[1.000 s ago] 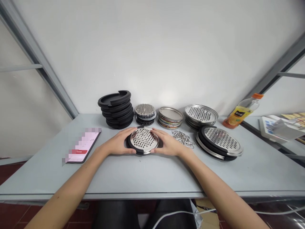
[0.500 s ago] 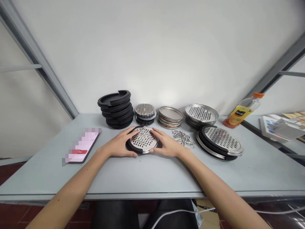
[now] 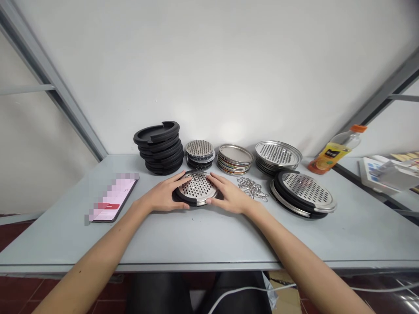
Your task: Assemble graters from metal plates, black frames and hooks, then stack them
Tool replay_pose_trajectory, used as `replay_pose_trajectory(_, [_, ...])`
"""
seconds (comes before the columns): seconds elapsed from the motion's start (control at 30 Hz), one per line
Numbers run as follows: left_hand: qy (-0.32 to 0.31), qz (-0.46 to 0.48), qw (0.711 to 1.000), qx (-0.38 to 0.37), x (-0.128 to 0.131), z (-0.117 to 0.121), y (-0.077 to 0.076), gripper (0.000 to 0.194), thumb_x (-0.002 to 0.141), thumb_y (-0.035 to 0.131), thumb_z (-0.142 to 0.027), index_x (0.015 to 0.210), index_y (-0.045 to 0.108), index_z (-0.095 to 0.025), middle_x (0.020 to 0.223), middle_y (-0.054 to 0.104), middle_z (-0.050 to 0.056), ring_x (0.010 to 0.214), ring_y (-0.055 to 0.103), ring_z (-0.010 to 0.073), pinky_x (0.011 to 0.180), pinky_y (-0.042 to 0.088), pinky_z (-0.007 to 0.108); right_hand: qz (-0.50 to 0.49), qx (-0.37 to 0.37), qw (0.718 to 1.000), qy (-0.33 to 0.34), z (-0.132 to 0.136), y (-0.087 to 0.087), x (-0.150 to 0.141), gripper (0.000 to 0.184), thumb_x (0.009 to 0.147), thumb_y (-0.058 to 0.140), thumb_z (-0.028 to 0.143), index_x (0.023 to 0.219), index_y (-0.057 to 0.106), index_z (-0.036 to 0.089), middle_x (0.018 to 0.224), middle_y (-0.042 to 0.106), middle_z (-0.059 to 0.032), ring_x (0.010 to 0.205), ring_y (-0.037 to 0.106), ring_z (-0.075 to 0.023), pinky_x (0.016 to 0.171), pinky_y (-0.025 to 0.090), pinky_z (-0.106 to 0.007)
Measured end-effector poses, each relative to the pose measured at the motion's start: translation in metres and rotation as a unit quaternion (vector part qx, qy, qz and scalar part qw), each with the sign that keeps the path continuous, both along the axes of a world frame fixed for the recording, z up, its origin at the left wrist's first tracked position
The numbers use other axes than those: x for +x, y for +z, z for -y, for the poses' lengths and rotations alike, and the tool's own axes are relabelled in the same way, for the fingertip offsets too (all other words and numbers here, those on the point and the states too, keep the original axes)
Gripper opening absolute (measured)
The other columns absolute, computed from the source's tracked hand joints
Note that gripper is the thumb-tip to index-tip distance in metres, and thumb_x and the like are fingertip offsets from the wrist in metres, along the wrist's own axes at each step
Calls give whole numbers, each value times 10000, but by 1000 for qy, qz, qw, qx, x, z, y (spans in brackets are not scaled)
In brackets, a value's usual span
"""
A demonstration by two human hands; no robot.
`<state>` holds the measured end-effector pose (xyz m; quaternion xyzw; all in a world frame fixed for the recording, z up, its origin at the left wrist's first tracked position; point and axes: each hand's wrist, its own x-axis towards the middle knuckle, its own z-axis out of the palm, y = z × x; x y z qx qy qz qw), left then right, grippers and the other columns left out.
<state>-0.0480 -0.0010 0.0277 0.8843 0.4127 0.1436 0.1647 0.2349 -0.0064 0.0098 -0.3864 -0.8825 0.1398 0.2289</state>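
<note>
A round perforated steel disc in a black ring (image 3: 198, 188) lies flat on the grey table (image 3: 203, 237), in the middle. My left hand (image 3: 163, 195) clasps its left edge with fingers curled over the rim. My right hand (image 3: 229, 195) clasps the right edge the same way. Right behind it stand a stack of black rings (image 3: 159, 148), a small stack of perforated discs (image 3: 199, 154), a stack of flat metal lids (image 3: 235, 159) and a stack of larger perforated trays (image 3: 277, 157).
A phone (image 3: 113, 203) lies at the left. A heap of metal clips (image 3: 252, 187) sits right of my right hand. Assembled large discs (image 3: 303, 192) lie further right, with an orange drink bottle (image 3: 334, 150) behind them. A white wall closes the back.
The disc and both hands have shifted slightly away from me; my grip on its two sides is unchanged.
</note>
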Motion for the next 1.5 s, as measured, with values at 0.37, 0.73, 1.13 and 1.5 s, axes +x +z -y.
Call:
replay_pose_trajectory(0.37, [-8,171,984,-54,-5,-4,8,770,808,442,-728,1296,560,-143,1315,581,130,1214,528,327,1038,395,415,-108,58,992,11,3,16,2,695,822,603,531,1413,391,233,1369,521,-117,1241,510,-284,1046,413,-469])
replay_pose_trajectory(0.73, [3,242,969,-44,-1,1,2,899,844,99,-768,1210,625,-137,1072,690,97,995,603,309,874,489,392,-217,89,969,-76,4,9,-5,397,811,639,480,1126,656,238,1046,713,-61,858,659,-224,789,551,-382])
replay_pose_trajectory(1.13, [57,172,974,138,8,7,9,843,826,595,-528,1490,178,-220,1517,307,113,1369,340,299,1123,314,442,-258,-29,955,-145,6,20,-10,427,845,538,532,910,715,148,672,650,-9,650,587,-168,586,458,-252])
replay_pose_trajectory(1.5, [-16,30,996,82,13,11,8,1076,644,728,-625,1498,190,-254,1576,136,111,1424,191,353,1148,251,500,-189,-138,967,-99,3,20,-5,502,871,460,561,772,685,124,589,575,3,552,486,-123,521,365,-233])
